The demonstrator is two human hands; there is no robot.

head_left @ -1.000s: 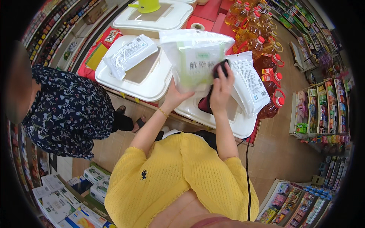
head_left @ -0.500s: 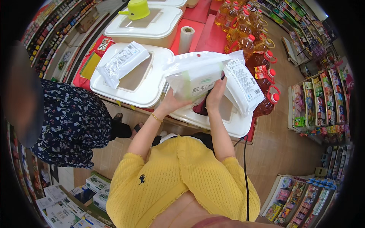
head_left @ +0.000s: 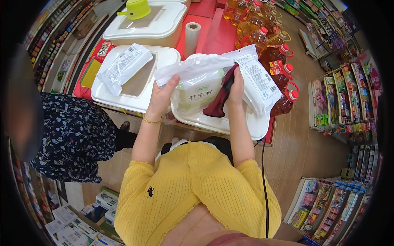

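My left hand grips the left edge of a clear and white plastic pack with a pale green panel, thumb on top. The pack is held tilted over a white-lidded bin. In my right hand is a dark red and black handheld device, its curved body against the pack's right side; its exact kind is unclear. Just right of that hand, a white printed plastic package lies on the same bin. Another white plastic package rests on the neighbouring bin's lid.
Oil bottles with red caps crowd the table's right side. A plastic bag roll stands behind the bins, and a lime green scoop sits on a far lid. A person in a floral garment stands at left. Shelves line the right.
My left hand has moved up and left along the pack, spreading it so its front faces up more. The dark red device, mostly hidden before, now shows in my right hand.
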